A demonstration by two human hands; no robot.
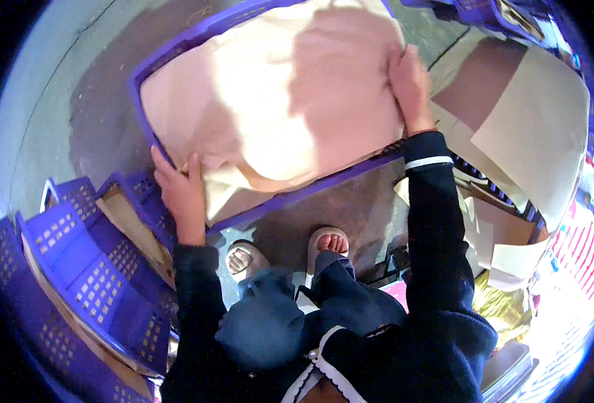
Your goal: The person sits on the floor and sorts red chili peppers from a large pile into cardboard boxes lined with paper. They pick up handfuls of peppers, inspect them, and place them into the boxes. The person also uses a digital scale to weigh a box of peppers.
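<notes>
A large purple plastic basket [257,213] is in front of me, its inside covered by a sheet of pale brown paper [351,134]. The paper is creased and folded up near the basket's near left corner. At that corner my left hand [181,191] grips the rim, thumb on the inner side and fingers outside. My right hand [412,87] is closed at the right edge of the paper, its fingertips curled over the sheet. The basket's rim under the right hand is hidden by the paper. What lies beneath the sheet cannot be seen.
Stacked purple baskets [99,282] lean at my left, with paper between them. At right are large brown paper sheets [532,121] over a dark crate, and a yellow crinkled wrapper [502,299]. My sandalled feet [328,242] stand on the grey floor [364,201] just before the basket.
</notes>
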